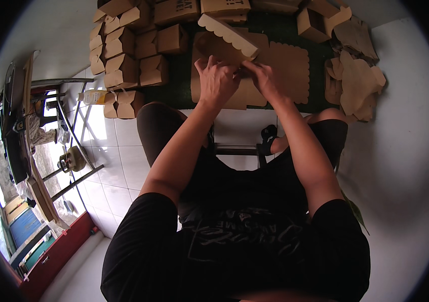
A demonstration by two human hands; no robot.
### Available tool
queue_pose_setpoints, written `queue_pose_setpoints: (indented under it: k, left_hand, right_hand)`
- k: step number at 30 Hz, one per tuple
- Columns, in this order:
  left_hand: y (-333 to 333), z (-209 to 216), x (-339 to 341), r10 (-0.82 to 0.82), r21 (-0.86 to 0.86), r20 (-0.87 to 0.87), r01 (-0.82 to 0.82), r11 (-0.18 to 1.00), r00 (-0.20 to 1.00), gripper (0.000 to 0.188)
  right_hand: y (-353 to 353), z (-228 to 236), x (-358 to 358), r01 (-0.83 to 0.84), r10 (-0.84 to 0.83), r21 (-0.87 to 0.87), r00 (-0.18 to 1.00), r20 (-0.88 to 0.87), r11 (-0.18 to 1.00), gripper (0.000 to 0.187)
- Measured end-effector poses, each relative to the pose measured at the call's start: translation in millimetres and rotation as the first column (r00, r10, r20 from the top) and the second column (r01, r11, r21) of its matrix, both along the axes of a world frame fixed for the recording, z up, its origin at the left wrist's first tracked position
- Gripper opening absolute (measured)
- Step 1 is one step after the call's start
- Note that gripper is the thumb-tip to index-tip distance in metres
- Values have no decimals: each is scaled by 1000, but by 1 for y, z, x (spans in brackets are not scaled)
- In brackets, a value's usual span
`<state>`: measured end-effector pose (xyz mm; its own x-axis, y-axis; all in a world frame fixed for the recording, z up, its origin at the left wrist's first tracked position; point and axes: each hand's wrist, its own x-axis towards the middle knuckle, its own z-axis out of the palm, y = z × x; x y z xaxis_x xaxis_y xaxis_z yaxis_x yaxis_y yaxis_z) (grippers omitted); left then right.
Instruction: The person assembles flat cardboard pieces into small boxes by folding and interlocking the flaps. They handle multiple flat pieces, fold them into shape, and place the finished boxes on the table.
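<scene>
Cardboard (230,36), scallop-edged, is pinched by left hand (217,83) and right hand (266,83), green surface (179,75) separating it from boxes (120,44).

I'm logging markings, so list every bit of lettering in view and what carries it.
Left box at top: dark print, wording not copied.
Right box at top: dark print, wording not copied.
Black shirt: pale lettering, upside down, partly dim, not copied.
Bottle: label too small to read.

The carton blank (291,70) was matt cardboard, as were the folded boxes (120,43). The green covering (179,75) appeared rough and fibrous; the floor tiles (129,162) were smooth and glossy, the shirt (146,246) matt cloth.
</scene>
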<state>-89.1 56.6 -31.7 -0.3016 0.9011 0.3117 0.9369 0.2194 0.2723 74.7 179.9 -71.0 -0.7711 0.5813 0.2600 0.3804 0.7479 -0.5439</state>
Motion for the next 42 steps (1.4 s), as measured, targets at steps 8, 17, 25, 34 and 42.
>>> queue_pose_setpoints:
  k: [8, 17, 25, 34, 42]
  left_hand:
    - [3, -6, -2, -63, 75, 30, 61, 995, 998, 4]
    - [9, -17, -8, -91, 182, 80, 76, 980, 993, 2]
    - [8, -19, -9, -122, 156, 77, 108, 982, 990, 3]
    - [8, -18, -9, -162, 159, 101, 145, 977, 982, 3]
    - [7, -16, -12, -162, 86, 71, 155, 984, 984, 8]
  right_hand:
    - [-1, -1, -1, -3, -1, 63, 998, 57, 998, 46]
    - [2, -7, 3, -25, 26, -41, 999, 25, 999, 47]
    - [8, -18, 1, -79, 71, -89, 993, -91, 993, 46]
    - [7, -9, 5, -83, 93, -174, 994, 50, 981, 50]
    - [0, 20, 21, -77, 53, -190, 990, -129, 979, 45]
